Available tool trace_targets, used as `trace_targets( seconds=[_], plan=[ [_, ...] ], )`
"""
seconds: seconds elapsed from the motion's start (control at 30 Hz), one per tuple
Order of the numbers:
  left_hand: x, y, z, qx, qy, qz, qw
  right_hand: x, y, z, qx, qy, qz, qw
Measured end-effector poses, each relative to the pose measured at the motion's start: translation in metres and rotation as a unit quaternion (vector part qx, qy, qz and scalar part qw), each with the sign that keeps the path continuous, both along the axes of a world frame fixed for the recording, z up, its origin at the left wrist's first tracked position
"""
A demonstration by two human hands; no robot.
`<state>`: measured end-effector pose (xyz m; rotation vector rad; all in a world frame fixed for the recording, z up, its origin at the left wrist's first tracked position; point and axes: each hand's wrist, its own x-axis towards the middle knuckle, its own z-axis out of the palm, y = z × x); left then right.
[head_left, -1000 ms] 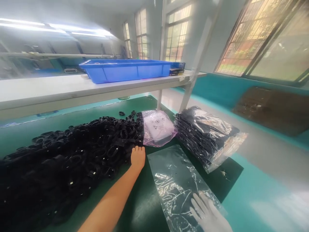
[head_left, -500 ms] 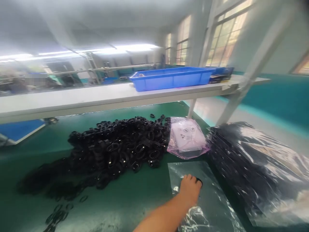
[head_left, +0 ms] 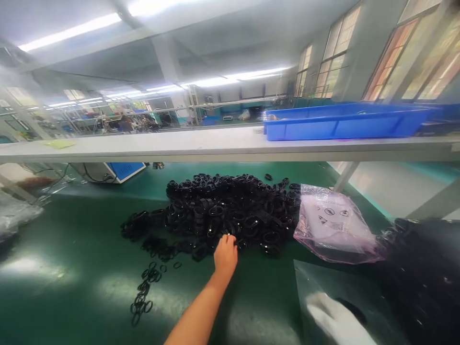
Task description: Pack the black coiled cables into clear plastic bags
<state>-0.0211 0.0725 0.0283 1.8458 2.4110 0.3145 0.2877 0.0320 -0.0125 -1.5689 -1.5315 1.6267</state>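
My left hand [head_left: 225, 256], bare, reaches into the front edge of a heap of black rings or bands [head_left: 230, 201]. Its fingers are curled together against the heap; what they pinch, if anything, is hidden. My right hand [head_left: 334, 316], in a white glove, is smeared by motion at the lower right. Under it lies a flat clear plastic bag [head_left: 312, 278]. A blurred black ring-like piece [head_left: 354, 309] shows beside the glove; whether the hand holds it I cannot tell.
A pinkish plastic bag with a printed white packet [head_left: 334, 223] lies right of the heap. Dark plastic-wrapped goods [head_left: 420, 278] fill the far right. Thin loose rings [head_left: 142, 297] trail at front left. A shelf [head_left: 161, 148] crosses above, bearing a blue bin [head_left: 341, 127].
My left hand has moved from the clear bag, leftward to the heap. The gloved right hand has come into view over the bag. The view has swung left.
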Motion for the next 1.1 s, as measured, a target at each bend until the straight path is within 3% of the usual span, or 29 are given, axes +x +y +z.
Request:
trace_targets(
  seconds=[0.1,0.17,0.3,0.4,0.47,0.57,0.7,0.8,0.87,0.97,1.1],
  plan=[
    [-0.031,0.025,0.006,0.004,0.013,-0.020,1.000,-0.075,0.053,0.001,0.190,-0.173,0.003,0.966],
    [-0.047,0.034,0.007,0.005,0.010,-0.060,0.998,-0.112,0.084,-0.004,0.239,-0.285,-0.005,0.928],
    [-0.070,0.018,-0.005,0.009,0.017,-0.193,0.981,-0.145,0.118,-0.018,0.224,-0.398,-0.006,0.890],
    [-0.082,-0.017,-0.030,-0.021,0.027,-0.335,0.942,-0.155,0.117,-0.022,0.216,-0.412,-0.018,0.885],
    [-0.087,-0.035,-0.046,-0.069,0.023,-0.375,0.924,-0.160,0.109,-0.021,0.210,-0.407,-0.019,0.889],
    [-0.088,-0.038,-0.052,-0.119,-0.028,-0.369,0.921,-0.158,0.099,-0.016,0.204,-0.378,-0.023,0.903],
    [-0.073,0.005,-0.019,-0.075,-0.149,-0.308,0.937,-0.132,0.114,0.001,0.228,-0.336,-0.067,0.912],
    [-0.052,0.046,0.012,-0.042,-0.196,-0.260,0.945,-0.109,0.150,0.015,0.256,-0.310,-0.114,0.909],
    [-0.038,0.066,0.023,-0.035,-0.213,-0.237,0.947,-0.099,0.182,0.021,0.275,-0.293,-0.137,0.905],
    [-0.025,0.086,0.025,-0.019,-0.223,-0.213,0.951,-0.091,0.230,0.024,0.290,-0.272,-0.155,0.904],
    [-0.028,0.114,0.027,0.024,-0.204,-0.157,0.966,-0.087,0.277,0.020,0.283,-0.253,-0.156,0.912]
  ],
)
